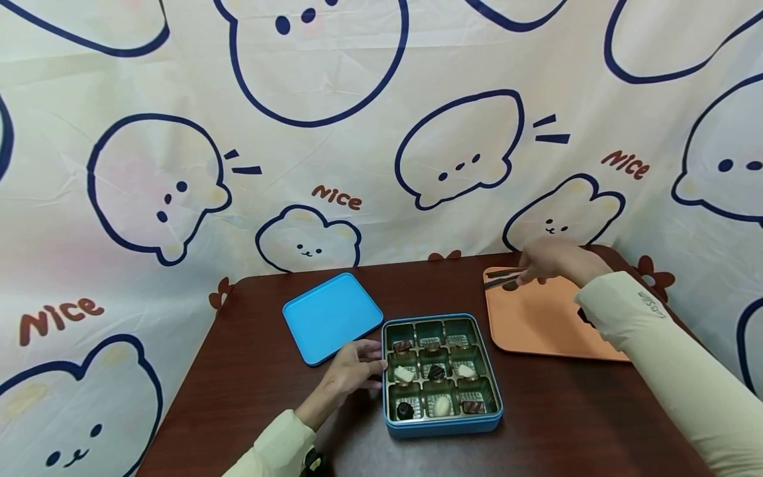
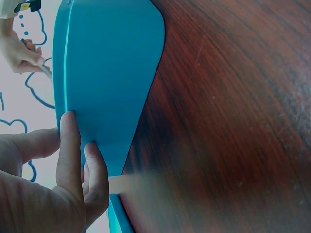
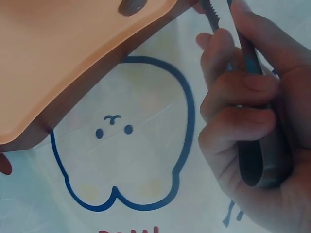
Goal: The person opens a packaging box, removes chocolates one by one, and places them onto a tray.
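Note:
A blue tin (image 1: 444, 429) stands near the table's middle, its gold-coloured divided insert holding dark, white and brown chocolates, such as a white chocolate (image 1: 442, 405) and a dark chocolate (image 1: 405, 411). My left hand (image 1: 352, 371) touches the tin's left side; its fingers lie fairly straight against the blue wall (image 2: 107, 63), thumb at the rim. With curled fingers, my right hand (image 1: 551, 260) grips metal tongs (image 3: 250, 58) over the orange tray (image 1: 536, 324). Close to the tongs is a brown chocolate (image 1: 510, 286) on the tray. The tong tips fall outside the right wrist view.
A flat blue lid (image 1: 332, 318) lies on the dark wooden table (image 1: 262, 391), behind and left of the tin. A cloth (image 1: 369, 165) printed with cartoon bears hangs directly behind the table and on both sides.

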Motion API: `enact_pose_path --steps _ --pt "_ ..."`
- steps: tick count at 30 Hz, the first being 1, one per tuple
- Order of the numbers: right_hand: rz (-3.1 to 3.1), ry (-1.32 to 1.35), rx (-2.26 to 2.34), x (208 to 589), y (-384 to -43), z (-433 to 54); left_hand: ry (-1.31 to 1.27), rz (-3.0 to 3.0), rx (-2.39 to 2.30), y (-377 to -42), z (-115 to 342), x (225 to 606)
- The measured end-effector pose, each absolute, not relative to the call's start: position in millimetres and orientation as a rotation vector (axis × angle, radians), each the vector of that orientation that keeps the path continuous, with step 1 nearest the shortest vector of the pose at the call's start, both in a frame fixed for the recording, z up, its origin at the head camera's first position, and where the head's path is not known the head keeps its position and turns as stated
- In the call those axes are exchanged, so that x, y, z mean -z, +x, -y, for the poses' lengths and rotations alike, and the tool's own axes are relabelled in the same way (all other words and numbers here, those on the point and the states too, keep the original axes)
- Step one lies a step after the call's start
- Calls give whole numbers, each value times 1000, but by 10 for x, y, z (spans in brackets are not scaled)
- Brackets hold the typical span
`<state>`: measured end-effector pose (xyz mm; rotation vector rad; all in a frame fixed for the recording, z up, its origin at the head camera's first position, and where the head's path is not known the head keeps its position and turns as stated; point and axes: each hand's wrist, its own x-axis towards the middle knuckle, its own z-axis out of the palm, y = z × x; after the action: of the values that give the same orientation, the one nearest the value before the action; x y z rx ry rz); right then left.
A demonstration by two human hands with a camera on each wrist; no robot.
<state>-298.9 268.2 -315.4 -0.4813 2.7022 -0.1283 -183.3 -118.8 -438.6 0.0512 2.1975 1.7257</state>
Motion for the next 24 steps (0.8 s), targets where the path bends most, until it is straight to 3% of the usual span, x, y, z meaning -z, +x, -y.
enact_pose_path --steps 24 --pt "-2618 -918 257 3002 -2600 -1916 54 -2196 -1725 -1852 1192 4399"
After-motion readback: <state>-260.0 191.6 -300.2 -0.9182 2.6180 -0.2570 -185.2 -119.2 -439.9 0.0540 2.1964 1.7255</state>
